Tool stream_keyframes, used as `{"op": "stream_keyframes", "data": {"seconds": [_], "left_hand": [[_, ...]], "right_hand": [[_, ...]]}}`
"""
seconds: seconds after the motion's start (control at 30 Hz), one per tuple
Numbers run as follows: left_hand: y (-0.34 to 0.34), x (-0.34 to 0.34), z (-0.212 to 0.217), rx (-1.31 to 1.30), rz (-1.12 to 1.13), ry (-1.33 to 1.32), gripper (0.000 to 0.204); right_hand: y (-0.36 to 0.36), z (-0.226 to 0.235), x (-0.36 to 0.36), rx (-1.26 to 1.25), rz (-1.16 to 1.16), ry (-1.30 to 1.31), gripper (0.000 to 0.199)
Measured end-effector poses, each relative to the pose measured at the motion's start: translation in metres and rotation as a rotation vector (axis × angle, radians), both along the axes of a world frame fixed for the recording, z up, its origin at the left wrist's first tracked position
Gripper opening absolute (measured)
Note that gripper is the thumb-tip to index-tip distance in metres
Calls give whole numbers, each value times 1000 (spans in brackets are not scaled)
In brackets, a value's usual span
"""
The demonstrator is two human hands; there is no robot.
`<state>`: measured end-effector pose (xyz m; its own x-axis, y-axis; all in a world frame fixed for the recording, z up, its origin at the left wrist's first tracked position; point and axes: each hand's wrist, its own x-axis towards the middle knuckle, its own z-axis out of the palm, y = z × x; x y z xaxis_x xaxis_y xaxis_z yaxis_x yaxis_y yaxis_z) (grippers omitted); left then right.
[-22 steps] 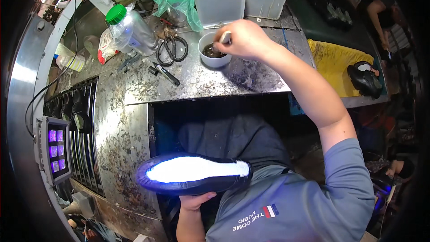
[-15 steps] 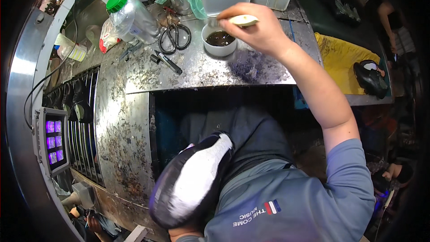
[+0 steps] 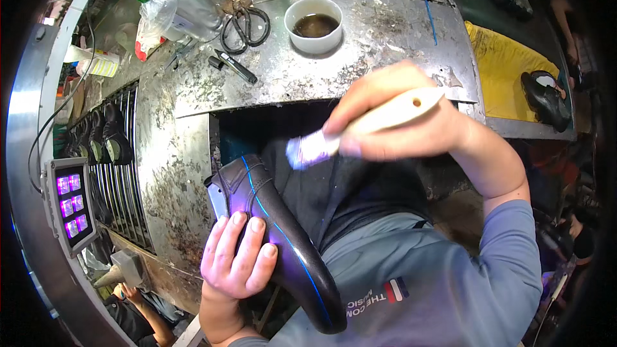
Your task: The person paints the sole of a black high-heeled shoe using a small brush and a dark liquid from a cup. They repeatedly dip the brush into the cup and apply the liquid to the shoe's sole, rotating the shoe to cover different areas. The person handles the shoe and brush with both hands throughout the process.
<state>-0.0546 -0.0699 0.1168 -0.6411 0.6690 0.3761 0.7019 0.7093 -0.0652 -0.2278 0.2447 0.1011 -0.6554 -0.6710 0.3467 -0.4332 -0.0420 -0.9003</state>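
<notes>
My left hand is wrapped around a black shoe upper, held on its side above my lap. A thin bright blue line runs along the shoe's length under the purple light. In my right hand is a flat paintbrush with a pale wooden handle, its bristles pointing left and apart from the shoe. Beyond the hands, a white bowl with dark brown liquid stands on the stained metal bench. The underside of the shoe is turned out of sight.
Scissors, a black marker and a plastic jar with a green lid lie left of the bowl. A purple lamp and a rack of shoes are at left. Another shoe rests on yellow cloth at right.
My right hand has brought the brush from the bowl down toward the shoe. My left hand has turned the shoe from its white sole to its black side.
</notes>
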Motion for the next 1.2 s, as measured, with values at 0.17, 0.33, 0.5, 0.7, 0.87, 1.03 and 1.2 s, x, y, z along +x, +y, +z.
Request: {"op": "stream_keyframes", "data": {"seconds": [0.17, 0.33, 0.5, 0.7, 0.87, 1.03, 1.2], "left_hand": [[2, -5, 8, -85, -34, -37, 33], [4, -4, 10, -106, -35, -38, 32], [4, -5, 11, -115, -18, -47, 32], [5, -9, 8, -122, 11, -33, 31], [5, -14, 4, -123, 45, 1, 29], [6, -15, 3, -149, 129, -30, 26], [4, -18, -1, -151, 184, -58, 25]], "right_hand": [[-21, -4, 23, -148, 91, -48, 19], [-34, -5, 24, -197, 88, -6, 15], [-37, -4, 22, -208, 138, 33, 12], [-27, 2, 25, -175, 177, -10, 9], [-22, 8, 29, -208, 210, -28, 9], [-20, 12, 32, -212, 209, 55, 10], [-17, 18, 36, -200, 183, 113, 10]]}}
